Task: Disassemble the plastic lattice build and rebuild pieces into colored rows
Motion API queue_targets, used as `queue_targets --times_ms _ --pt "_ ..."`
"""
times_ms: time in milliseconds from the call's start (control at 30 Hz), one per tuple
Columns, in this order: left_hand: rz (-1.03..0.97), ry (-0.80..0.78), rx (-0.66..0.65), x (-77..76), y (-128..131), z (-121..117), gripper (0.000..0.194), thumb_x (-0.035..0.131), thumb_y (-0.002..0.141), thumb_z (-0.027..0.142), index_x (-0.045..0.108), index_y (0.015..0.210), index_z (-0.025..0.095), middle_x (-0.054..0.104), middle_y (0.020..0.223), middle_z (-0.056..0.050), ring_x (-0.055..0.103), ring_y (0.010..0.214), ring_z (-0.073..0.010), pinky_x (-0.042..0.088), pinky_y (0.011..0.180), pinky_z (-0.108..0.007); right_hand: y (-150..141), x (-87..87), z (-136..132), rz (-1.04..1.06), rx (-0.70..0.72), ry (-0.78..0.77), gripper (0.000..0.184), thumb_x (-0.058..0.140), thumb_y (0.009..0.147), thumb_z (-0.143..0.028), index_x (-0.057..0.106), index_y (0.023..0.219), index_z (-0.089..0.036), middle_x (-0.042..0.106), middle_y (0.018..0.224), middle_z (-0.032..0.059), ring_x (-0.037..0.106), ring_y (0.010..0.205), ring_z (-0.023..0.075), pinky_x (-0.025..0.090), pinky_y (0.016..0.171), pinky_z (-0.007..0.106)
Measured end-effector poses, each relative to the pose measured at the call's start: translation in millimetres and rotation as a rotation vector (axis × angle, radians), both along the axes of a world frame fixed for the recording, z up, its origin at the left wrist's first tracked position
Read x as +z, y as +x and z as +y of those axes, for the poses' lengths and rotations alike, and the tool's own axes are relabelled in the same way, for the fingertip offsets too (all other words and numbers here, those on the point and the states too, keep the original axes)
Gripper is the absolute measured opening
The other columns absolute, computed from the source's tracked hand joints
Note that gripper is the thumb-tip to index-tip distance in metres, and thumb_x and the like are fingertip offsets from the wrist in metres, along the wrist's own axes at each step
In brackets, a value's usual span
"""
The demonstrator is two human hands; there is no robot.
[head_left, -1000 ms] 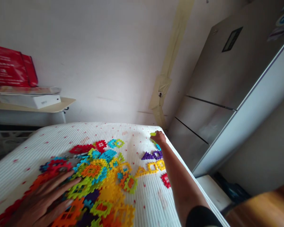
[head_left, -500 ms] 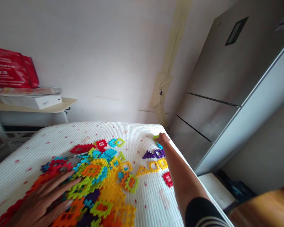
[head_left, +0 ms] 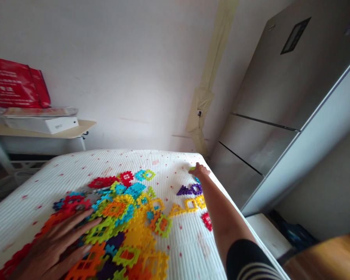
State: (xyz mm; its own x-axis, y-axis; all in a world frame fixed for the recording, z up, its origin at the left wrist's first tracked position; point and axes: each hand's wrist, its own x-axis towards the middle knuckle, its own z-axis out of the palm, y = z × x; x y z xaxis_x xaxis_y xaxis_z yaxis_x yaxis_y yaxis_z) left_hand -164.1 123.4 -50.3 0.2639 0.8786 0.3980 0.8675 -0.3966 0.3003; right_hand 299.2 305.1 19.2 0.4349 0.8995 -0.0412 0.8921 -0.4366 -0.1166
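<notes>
A heap of interlocking plastic lattice pieces [head_left: 119, 221] in orange, yellow, lime, blue, red and purple covers the near part of a white ribbed mattress [head_left: 46, 182]. My left hand [head_left: 55, 245] lies flat on the heap's lower left, fingers spread, holding nothing. Near the far right corner, my right hand [head_left: 200, 170] has its fingers curled over a lime green piece [head_left: 192, 168]. Just below that hand are a small blue piece [head_left: 197, 179] and a purple chain [head_left: 189, 190]. A yellow chain [head_left: 189, 205] and a red piece [head_left: 206, 221] lie closer, beside my right forearm.
A stainless steel fridge [head_left: 259, 116] stands past the mattress's right edge. Against the far wall, a side table [head_left: 46, 130] carries a white box and a red bag. A beige tape strip [head_left: 201, 109] runs down the wall. Wooden flooring [head_left: 323, 260] shows at lower right.
My view has shifted slightly, and more of my right sleeve shows. My right hand stays at the far corner with the lime piece under its fingers. My left hand has not visibly moved on the heap.
</notes>
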Motion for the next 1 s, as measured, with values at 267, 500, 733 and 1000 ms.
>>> queue_targets --times_ms 267,500,733,1000 --pt "-0.012 0.037 0.017 6.9 10.5 -9.5 0.039 0.046 0.078 0.047 0.062 0.113 0.039 0.05 0.137 0.002 0.046 0.124 -0.0271 0.036 0.102 -0.047 -8.1 -5.4 5.5 -0.004 -0.047 0.006 0.056 0.062 0.074 -0.043 0.05 0.122 -0.017 0.055 0.12 0.0168 0.049 0.114 0.0287 0.037 0.088 0.044" --pt "0.112 0.034 -0.02 4.7 0.5 -4.3 0.04 0.046 0.08 0.045 0.061 0.116 0.038 0.05 0.138 0.001 0.047 0.124 -0.0253 0.039 0.101 -0.044 -10.4 -7.5 2.9 -0.012 -0.063 0.019 0.052 0.059 0.077 -0.038 0.052 0.121 -0.012 0.054 0.12 0.0208 0.051 0.111 0.0305 0.039 0.085 0.042" --pt "0.226 0.028 -0.038 10.0 -3.5 -1.9 0.041 0.048 0.08 0.044 0.058 0.12 0.038 0.048 0.138 0.002 0.048 0.124 -0.0254 0.043 0.098 -0.043 -30.3 10.4 -3.8 -0.071 0.095 0.117 0.055 0.058 0.079 -0.037 0.046 0.126 -0.011 0.046 0.127 0.0228 0.039 0.121 0.0359 0.03 0.091 0.055" --pt "0.223 0.004 -0.032 14.7 0.1 -4.4 0.043 0.048 0.08 0.046 0.056 0.121 0.04 0.046 0.14 0.004 0.046 0.125 -0.0234 0.041 0.099 -0.042 -144.6 2.8 -7.5 0.008 0.683 0.116 0.046 0.059 0.077 -0.049 0.053 0.119 -0.03 0.056 0.119 0.0017 0.05 0.109 0.0181 0.042 0.085 0.029"
